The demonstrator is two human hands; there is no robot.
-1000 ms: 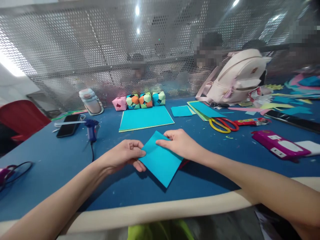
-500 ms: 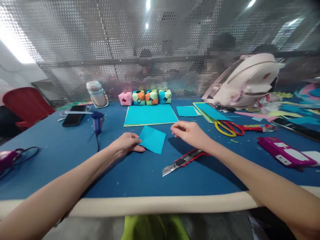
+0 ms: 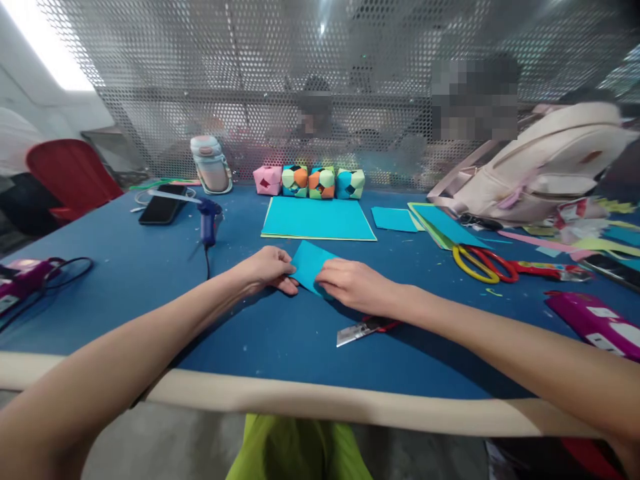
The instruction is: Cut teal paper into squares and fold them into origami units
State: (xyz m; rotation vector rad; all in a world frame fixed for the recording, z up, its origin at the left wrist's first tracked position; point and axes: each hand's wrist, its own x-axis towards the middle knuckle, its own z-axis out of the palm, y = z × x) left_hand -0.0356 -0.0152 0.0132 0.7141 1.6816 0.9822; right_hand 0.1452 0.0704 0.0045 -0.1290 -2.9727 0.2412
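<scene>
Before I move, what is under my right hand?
Your right hand covers part of the small blue sheet. A box cutter pokes out from under the wrist, with its blade and some red handle showing; the rest is hidden.

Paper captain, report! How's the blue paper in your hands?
Left hand pinches blue paper. Right hand over its other side. Cutter close by, blade out.

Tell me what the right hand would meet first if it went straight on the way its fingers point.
Past the small blue sheet it touches, the right hand would likely meet the left hand; their relative height is hard to judge.
</scene>
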